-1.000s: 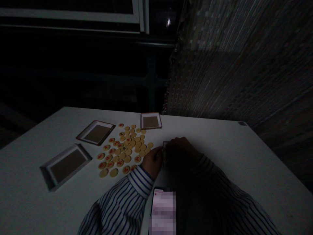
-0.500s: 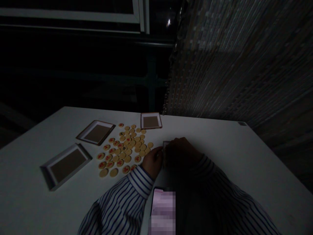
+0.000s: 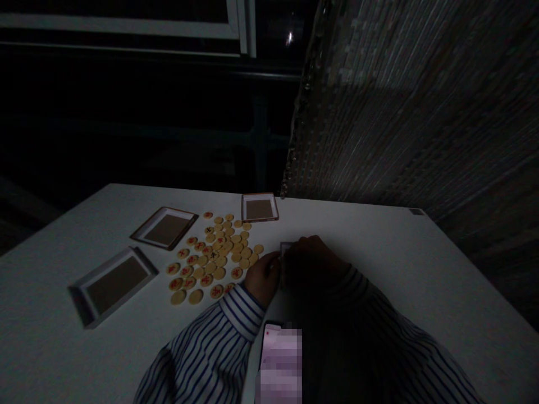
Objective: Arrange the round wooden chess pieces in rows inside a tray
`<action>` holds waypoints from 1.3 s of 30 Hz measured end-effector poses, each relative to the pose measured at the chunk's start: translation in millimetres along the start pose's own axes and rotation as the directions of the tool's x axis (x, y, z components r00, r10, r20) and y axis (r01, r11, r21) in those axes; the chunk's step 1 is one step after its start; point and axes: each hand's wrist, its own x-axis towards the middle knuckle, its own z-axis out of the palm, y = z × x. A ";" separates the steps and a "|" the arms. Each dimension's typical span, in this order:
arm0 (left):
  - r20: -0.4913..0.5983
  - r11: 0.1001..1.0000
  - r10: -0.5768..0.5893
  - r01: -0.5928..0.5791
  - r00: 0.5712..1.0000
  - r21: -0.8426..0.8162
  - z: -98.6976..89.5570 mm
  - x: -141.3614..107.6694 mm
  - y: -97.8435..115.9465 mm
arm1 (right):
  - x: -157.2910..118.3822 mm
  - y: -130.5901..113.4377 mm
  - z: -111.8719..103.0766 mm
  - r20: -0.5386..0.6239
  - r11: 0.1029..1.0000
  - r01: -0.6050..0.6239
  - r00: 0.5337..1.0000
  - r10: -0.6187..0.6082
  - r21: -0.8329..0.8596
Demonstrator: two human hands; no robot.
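My left hand (image 3: 261, 278) is closed at the left side of a small box (image 3: 285, 246) on the table, with its fingers curled against the edge. Over the same box lies my right hand (image 3: 315, 259), deep in shadow, its fingers mostly hidden. Only the box's pale far-left corner shows; what is inside it cannot be seen. To the left of my left hand, many round wooden Chinese chess pieces (image 3: 226, 246) are spread out, some face up with red or black characters and others plain side up.
Beyond the pieces stands an open shallow box part (image 3: 260, 219). Two more, a brown-rimmed one (image 3: 170, 246) and a deeper pale one (image 3: 123, 300), lie to the left. A lit phone (image 3: 273, 348) rests near my body on the white table (image 3: 379, 230). A string curtain (image 3: 357, 140) hangs behind.
My hands and the box between them have stayed almost still. The pieces and box parts have not moved; the view has shifted very slightly.
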 end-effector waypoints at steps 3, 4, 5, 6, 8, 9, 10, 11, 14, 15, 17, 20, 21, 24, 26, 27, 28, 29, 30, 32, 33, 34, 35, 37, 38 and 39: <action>0.002 1.000 -0.004 0.004 1.000 0.003 0.0 -0.1 0.2 | 0.4 0.7 -0.4 0.025 1.000 0.001 1.000 -0.001 -0.013; -0.001 1.000 -0.003 0.003 1.000 0.003 0.0 -0.3 0.5 | 0.8 0.7 -0.7 0.035 1.000 -0.003 0.999 0.004 -0.017; -0.006 1.000 -0.003 0.003 1.000 0.004 -0.1 -0.5 0.7 | 1.2 0.5 -1.1 0.044 1.000 -0.007 0.999 0.008 -0.018; -0.010 1.000 -0.003 0.003 1.000 0.005 -0.1 -0.7 1.0 | 1.5 0.2 -1.6 0.050 1.000 -0.007 0.999 0.008 -0.016; -0.018 1.000 0.000 0.000 1.000 0.005 -0.1 -0.9 1.3 | 1.9 -0.5 -2.7 0.055 1.000 -0.009 0.998 0.010 -0.013; -0.017 1.000 0.004 -0.004 1.000 0.003 -0.1 -0.8 1.2 | 2.0 -0.6 -3.3 0.053 1.000 -0.007 0.999 0.008 -0.013; -0.015 1.000 0.009 -0.009 1.000 0.000 0.0 -0.6 1.0 | 2.0 -0.4 -3.8 0.051 1.000 -0.009 0.999 0.010 -0.015; -0.013 1.000 0.013 -0.013 1.000 -0.004 0.0 -0.3 0.6 | 1.9 0.3 -4.3 0.048 1.000 -0.015 0.999 0.015 -0.019; -0.018 1.000 0.017 -0.017 1.000 -0.011 -0.1 0.5 -0.5 | 0.9 6.1 -5.9 0.011 0.998 -0.051 0.999 0.051 -0.027; -0.024 1.000 0.016 -0.016 1.000 -0.011 -0.2 0.5 -0.7 | 0.3 9.2 -6.5 -0.013 0.998 -0.065 0.998 0.065 -0.026; -0.028 1.000 0.016 -0.017 0.999 -0.012 -0.6 0.3 -0.6 | -1.3 16.6 -7.8 -0.067 0.996 -0.084 0.994 0.083 -0.014; -0.041 1.000 0.013 -0.014 0.999 -0.020 -1.2 -0.1 0.7 | -4.7 27.2 -9.1 -0.129 0.996 -0.088 0.987 0.091 0.030; -0.044 1.000 0.015 -0.016 0.999 -0.021 -1.4 -0.2 1.3 | -5.8 29.9 -9.1 -0.152 0.995 -0.084 0.984 0.091 0.052; -0.057 1.000 0.013 -0.014 0.998 -0.019 -3.0 -0.6 4.1 | -8.7 33.6 -8.8 -0.219 0.992 -0.084 0.970 0.103 0.093; -0.063 1.000 0.002 -0.003 0.998 -0.014 -4.7 -1.2 6.4 | -9.8 32.9 -9.6 -0.244 0.991 -0.092 0.963 0.113 0.098; -0.066 1.000 -0.004 0.004 0.998 -0.010 -5.5 -1.5 7.4 | -10.1 32.0 -10.4 -0.247 0.991 -0.094 0.962 0.116 0.098; -0.067 1.000 -0.008 0.008 0.998 -0.005 -6.2 -1.8 8.2 | -10.3 31.0 -11.3 -0.244 0.991 -0.097 0.963 0.118 0.096; -0.071 1.000 -0.010 0.010 0.997 -0.001 -6.8 -2.1 8.6 | -10.4 30.1 -12.3 -0.237 0.991 -0.100 0.964 0.120 0.093; -0.079 1.000 -0.010 0.010 0.997 0.001 -7.2 -2.2 8.7 | -10.4 29.4 -13.2 -0.231 0.991 -0.105 0.965 0.122 0.087; -0.105 1.000 -0.008 0.007 0.994 -0.006 -7.7 -2.3 8.2 | -10.2 28.9 -14.0 -0.227 0.990 -0.112 0.965 0.128 0.080; -0.119 1.000 -0.008 0.006 0.993 -0.014 -7.9 -2.3 8.0 | -10.1 29.0 -13.9 -0.233 0.990 -0.114 0.964 0.131 0.084; -0.132 1.000 -0.007 0.004 0.991 -0.022 -8.1 -2.2 7.8 | -10.1 29.3 -13.8 -0.243 0.989 -0.114 0.961 0.133 0.092; -0.142 1.000 -0.005 0.001 0.990 -0.030 -8.4 -2.1 7.8 | -10.2 29.6 -13.8 -0.251 0.989 -0.113 0.959 0.134 0.099; -0.163 0.999 -0.001 -0.006 0.987 -0.039 -9.5 -2.1 8.3 | -10.6 29.7 -14.5 -0.249 0.988 -0.113 0.959 0.137 0.109; -0.172 0.999 0.003 -0.011 0.985 -0.041 -10.3 -2.1 8.9 | -10.9 29.4 -15.5 -0.245 0.988 -0.111 0.960 0.135 0.109; -0.180 0.999 0.005 -0.014 0.984 -0.046 -11.3 -2.2 9.5 | -11.4 28.8 -16.8 -0.242 0.988 -0.110 0.961 0.134 0.109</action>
